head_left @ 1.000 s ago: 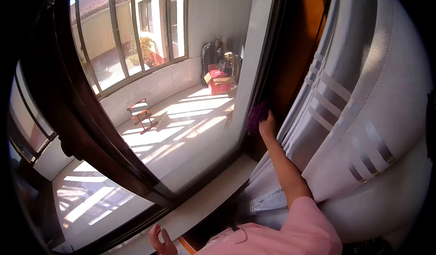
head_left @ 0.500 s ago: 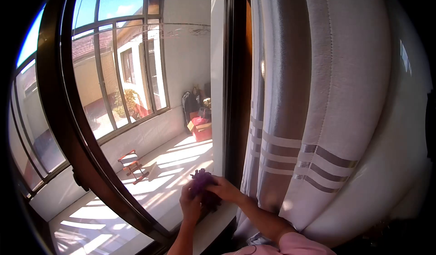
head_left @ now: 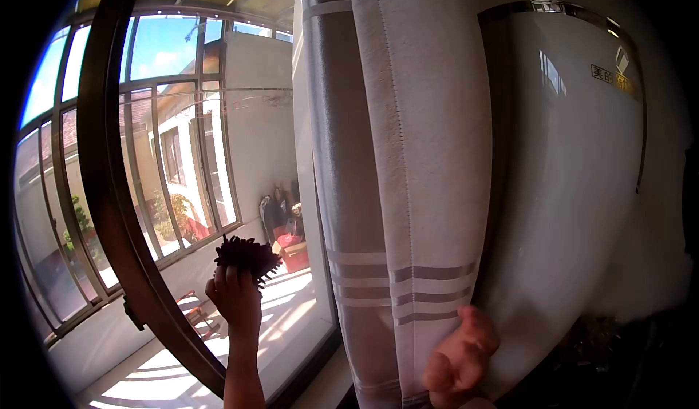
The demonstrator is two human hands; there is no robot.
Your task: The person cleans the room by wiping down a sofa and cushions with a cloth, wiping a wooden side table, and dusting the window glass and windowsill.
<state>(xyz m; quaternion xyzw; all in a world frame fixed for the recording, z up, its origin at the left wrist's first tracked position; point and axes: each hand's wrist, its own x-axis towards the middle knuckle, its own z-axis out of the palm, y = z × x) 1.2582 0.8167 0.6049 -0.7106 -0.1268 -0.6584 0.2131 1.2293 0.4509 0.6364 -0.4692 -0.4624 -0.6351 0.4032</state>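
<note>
A dark purple chenille cleaning cloth (head_left: 246, 255) with stubby tufts is bunched up in my left hand (head_left: 234, 296). The fingers are wrapped round its lower part, and the hand is raised in front of the window glass. I cannot tell whether the cloth touches the pane. My right hand (head_left: 462, 358) is low on the right, in front of the lower edge of the grey and white curtain (head_left: 429, 191). Its fingers are loosely bent and apart, a little blurred, with nothing visible in them.
A dark window frame post (head_left: 109, 154) curves down the left side. To the right of the curtain stands a tall white glossy appliance (head_left: 561, 191). Beyond the glass are a red box (head_left: 293, 254), a small folding stool (head_left: 195, 314) and a sunlit floor.
My hands have come apart: the left has lifted the cloth up and left, and the right has let go and moved right to the curtain. The view has turned right.
</note>
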